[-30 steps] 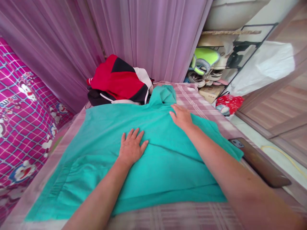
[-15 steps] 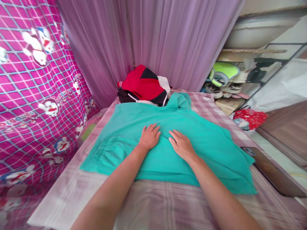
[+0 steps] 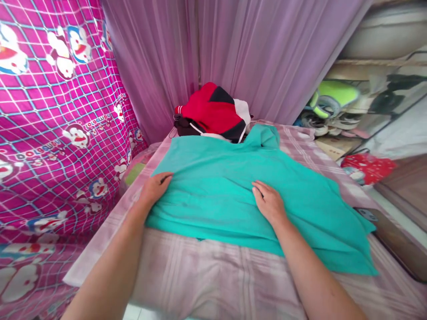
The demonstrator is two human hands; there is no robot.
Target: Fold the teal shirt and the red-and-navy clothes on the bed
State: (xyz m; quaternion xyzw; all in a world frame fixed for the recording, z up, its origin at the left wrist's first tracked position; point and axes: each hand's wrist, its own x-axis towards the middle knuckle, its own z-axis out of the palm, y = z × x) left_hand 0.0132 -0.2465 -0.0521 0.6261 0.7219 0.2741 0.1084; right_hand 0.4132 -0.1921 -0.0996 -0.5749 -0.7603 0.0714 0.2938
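So the left arm reaches forward and a bit outward, with the left hand (image 3: 154,189) on the left edge of a teal garment (image 3: 216,200). Its fingers are curled in with the thumb up against them, looks like a pinch on the cloth's edge. The right arm angles in from the lower right, and the right hand (image 3: 271,205) sits palm-down around the middle of the garment. Thumb and fingers there are pretty narrow, but can't tell if they've got any fabric between them.

The garment lies spread out, kinda wrinkled, on a pinkish plaid cloth (image 3: 200,275), with a bunched bit at its far edge. Purple curtains (image 3: 160,58) hang behind, and a bright pink cartoon-print fabric (image 3: 50,104) hangs on the left. Over on the right there's a shelf (image 3: 363,62) with shoes (image 3: 347,121) below it, too blurry to count.

Count-wise: two hands, one teal garment, one red, black and white clothing heap (image 3: 215,114) just past it, one phone (image 3: 395,242) by its right end, one lime-green item (image 3: 338,91) among the shoes and one red bag (image 3: 372,168) low on the right.
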